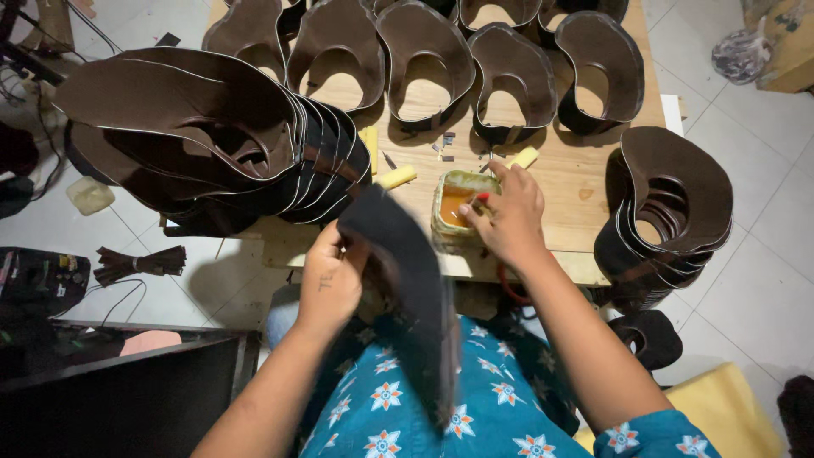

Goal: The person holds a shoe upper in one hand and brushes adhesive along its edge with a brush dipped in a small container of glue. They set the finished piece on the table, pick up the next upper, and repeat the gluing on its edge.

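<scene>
Our left hand [331, 276] grips a dark piece [407, 280] over our lap; our right hand [500, 216], fingers closed on a brush, dips into the glue tin [454, 212]. Curved pieces [424, 59] lie spread on the table [585, 178]; stacks [212, 136] wait, so we judge much remains.

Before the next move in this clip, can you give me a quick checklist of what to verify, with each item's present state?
1. Left hand has a firm grip on the dark piece: ok.
2. Right hand is at the glue tub: ok.
3. Tub sits fully on the wooden table, not over the edge: ok, though close to the edge.
4. Tub holds enough orange glue: cannot tell.
5. What the right fingers hold in the tub: cannot tell, only a red tip shows.
6. Stacked brown pieces sit steady beside the tub: ok.
</scene>
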